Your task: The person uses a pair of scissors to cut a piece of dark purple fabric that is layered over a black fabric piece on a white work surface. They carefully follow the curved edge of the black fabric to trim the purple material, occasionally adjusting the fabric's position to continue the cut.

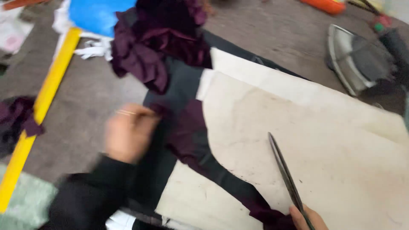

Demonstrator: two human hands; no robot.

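Left hand (pixel 130 133) pinches the dark maroon fabric (pixel 187 136) at the cream pattern's (pixel 306 140) left edge; right hand (pixel 307 218) grips closed scissors (pixel 284 170) near right; tugging could shift the pattern, spoiling the cut

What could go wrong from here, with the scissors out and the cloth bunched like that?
1. The right hand holds the scissors with blades lying over the cream pattern sheet; a careless snip may nick it.
2. The left hand pulls at the dark purple cloth, which could shift under the sheet.
3. The iron sits near the sheet's edge.
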